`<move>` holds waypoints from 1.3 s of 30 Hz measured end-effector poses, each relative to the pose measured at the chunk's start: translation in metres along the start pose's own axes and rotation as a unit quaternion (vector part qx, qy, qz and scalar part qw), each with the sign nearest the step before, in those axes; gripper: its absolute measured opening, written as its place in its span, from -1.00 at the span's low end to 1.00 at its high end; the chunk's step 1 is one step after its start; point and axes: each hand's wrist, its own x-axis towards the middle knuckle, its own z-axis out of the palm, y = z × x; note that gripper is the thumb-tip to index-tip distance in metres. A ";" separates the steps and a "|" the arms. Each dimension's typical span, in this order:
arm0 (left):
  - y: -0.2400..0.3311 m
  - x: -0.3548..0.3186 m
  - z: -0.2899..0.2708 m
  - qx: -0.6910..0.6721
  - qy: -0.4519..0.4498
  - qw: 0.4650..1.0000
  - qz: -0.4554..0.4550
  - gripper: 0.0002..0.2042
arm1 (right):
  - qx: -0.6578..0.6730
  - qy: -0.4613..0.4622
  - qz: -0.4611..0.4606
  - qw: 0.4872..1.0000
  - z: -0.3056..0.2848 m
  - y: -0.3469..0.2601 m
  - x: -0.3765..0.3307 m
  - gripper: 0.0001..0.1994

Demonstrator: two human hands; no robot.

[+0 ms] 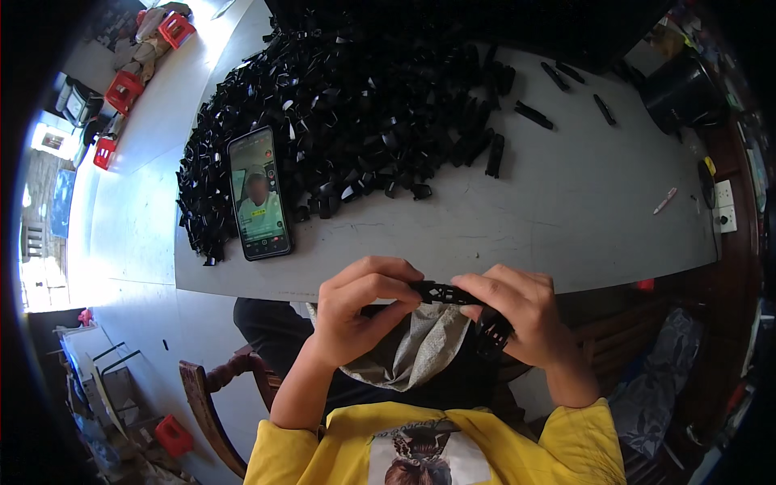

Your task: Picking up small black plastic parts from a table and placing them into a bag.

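Note:
My left hand (360, 305) and my right hand (517, 311) both pinch a small black plastic part (443, 292) with cut-out holes, held level just off the near edge of the grey table (566, 218). A second black piece (491, 330) hangs under my right palm. Below the hands lies a grey cloth (420, 352) on my lap. A big heap of similar black plastic parts (356, 105) covers the far left half of the table.
A phone (259, 194) with a lit screen leans against the heap. Loose black parts (533, 115) lie scattered at the far right, near a black bucket (683, 93) and a pink pen (664, 200). A wooden chair (214, 396) stands at lower left.

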 end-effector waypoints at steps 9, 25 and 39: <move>0.015 -0.003 0.033 -0.367 -0.056 0.924 -0.090 -0.55 | 0.003 0.001 -0.148 0.989 0.026 -0.010 -0.007 -0.83; 0.005 0.003 0.047 -0.357 -0.088 0.929 -0.049 -0.63 | -0.009 -0.068 -0.145 0.987 0.029 -0.007 -0.019 -0.72; -0.053 0.050 0.039 0.450 0.007 0.893 -0.033 -0.83 | -0.249 -0.011 0.180 0.951 -0.003 0.088 0.046 -0.74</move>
